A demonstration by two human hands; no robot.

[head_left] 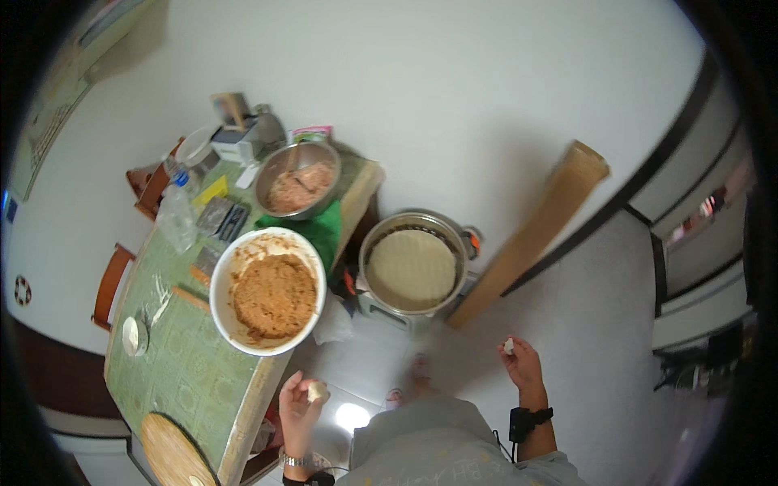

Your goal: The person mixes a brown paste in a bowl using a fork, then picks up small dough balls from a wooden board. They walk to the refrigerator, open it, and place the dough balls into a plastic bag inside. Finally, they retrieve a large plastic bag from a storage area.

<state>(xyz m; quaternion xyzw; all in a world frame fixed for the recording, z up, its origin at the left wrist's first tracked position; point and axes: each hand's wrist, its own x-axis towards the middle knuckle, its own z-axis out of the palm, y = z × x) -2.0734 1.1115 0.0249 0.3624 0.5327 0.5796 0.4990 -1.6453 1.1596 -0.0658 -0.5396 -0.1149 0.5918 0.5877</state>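
Note:
My left hand holds a pale lump of dough beside the near edge of the table. Out to the right, over the floor, my right hand pinches a smaller whitish dough piece in its fingertips. A white bowl on the table, ahead of my left hand, contains a reddish-brown minced filling. Beyond it a steel bowl holds pink minced meat with a utensil stuck in it. To the right of the table is a large round steel pot with a pale cloth-like liner inside.
The green-covered table carries a round wooden board, a small tub, a digital scale and a clear plastic bag. A long cardboard piece leans against the wall right of the pot. Wooden chairs stand behind the table.

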